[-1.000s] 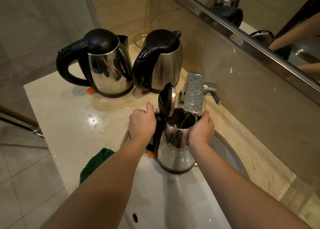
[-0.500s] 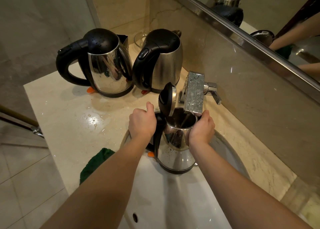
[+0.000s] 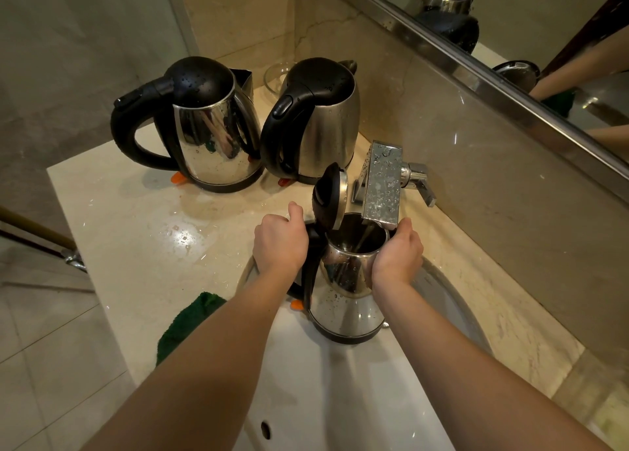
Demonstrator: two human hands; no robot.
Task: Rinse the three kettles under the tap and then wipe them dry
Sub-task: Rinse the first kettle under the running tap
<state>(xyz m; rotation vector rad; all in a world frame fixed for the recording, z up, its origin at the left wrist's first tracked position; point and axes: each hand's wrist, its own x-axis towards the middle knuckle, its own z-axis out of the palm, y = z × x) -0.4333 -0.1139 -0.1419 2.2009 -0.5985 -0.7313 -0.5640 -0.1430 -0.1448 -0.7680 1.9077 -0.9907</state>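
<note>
One open kettle (image 3: 343,311): left hand (image 3: 280,243), right hand (image 3: 396,256) hold it under the tap (image 3: 383,181).

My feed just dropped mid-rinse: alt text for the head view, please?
Both hands hold an open-lidded kettle over the sink, mouth under the tap: left hand grips its handle, right hand wraps its body. Behind on the wet counter stand the back-left kettle and back-right kettle, lids shut; a green cloth lies at the front edge.
</note>
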